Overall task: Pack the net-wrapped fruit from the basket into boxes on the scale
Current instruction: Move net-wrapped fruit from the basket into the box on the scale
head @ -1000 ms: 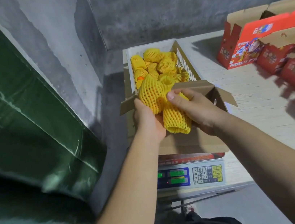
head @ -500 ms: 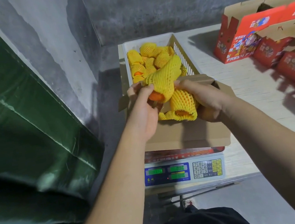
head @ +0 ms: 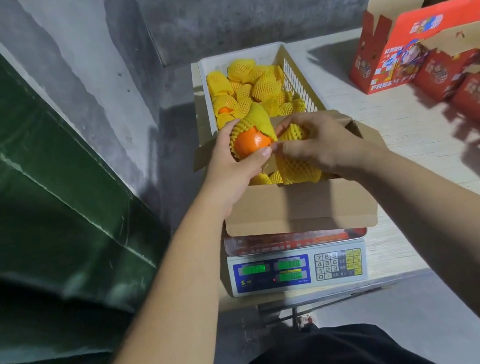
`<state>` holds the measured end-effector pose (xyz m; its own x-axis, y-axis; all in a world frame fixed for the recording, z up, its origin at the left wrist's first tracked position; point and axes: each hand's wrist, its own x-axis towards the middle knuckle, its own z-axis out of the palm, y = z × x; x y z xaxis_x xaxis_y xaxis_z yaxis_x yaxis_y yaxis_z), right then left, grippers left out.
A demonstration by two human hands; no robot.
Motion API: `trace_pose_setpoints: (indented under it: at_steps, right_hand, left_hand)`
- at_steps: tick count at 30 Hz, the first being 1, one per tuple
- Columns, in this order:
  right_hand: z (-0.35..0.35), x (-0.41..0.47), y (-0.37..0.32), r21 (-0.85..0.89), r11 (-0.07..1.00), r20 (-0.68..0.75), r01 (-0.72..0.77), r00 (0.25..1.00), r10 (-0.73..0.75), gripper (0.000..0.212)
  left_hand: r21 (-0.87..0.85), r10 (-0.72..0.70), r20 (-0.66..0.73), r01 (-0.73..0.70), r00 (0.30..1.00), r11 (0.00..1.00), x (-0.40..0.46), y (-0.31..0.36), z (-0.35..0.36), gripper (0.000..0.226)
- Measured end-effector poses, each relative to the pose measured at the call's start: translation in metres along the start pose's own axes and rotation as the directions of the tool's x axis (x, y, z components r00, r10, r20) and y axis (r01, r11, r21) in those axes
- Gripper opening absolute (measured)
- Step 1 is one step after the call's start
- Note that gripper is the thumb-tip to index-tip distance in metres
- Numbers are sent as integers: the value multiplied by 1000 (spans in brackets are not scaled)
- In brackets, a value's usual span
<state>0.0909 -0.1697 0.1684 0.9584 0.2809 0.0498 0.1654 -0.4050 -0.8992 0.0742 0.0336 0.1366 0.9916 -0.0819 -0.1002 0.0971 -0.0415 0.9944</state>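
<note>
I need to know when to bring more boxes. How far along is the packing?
Done: a few netted fruits already lie in the open box on the scale. In hand: the left hand grips an orange fruit; the right hand holds another. Left: the basket holds many more.

Both bare forearms reach forward, left hand (head: 231,164) and right hand (head: 324,145) curled in a grip, thumbs nearly touching.

Fruit packing room: scale (head: 299,270), stacked cartons (head: 443,60), concrete walls (head: 238,3).
</note>
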Motion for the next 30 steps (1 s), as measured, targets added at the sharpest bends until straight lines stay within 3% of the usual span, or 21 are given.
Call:
trace_pose_setpoints:
  at_steps: [4, 8, 12, 17, 20, 24, 30]
  right_hand:
    - [-3, 0, 2, -102, 994, -95, 40, 994, -50, 18]
    - [-8, 1, -2, -250, 968, -132, 6, 990, -40, 19]
    - [-6, -5, -7, -368, 929, -94, 42, 992, -82, 17]
    - [-11, -7, -9, -348, 934, -133, 86, 981, -140, 13]
    - [-16, -6, -9, -276, 956, -213, 102, 963, -164, 7]
    - [-20, -5, -12, -194, 975, -221, 113, 963, -156, 5]
    - [-19, -5, -11, -336, 934, -117, 121, 979, -169, 18]
  left_hand:
    - [-58, -5, 132, 13, 991, 998, -2, 2, -9, 74]
    - [-52, 33, -23, -34, 999, 998, -1, 0, 2, 65]
    - [-18, 3, -209, -7, 978, 1000, 7, 1, 13, 70]
    - [67, 3, -202, 11, 979, 998, 14, 7, 22, 70]
    - [118, -49, -129, 64, 990, 991, 16, 7, 20, 71]
    - [3, -84, -9, 84, 996, 996, 13, 7, 21, 79]
    - [175, 47, -157, -19, 986, 984, 24, 12, 28, 77]
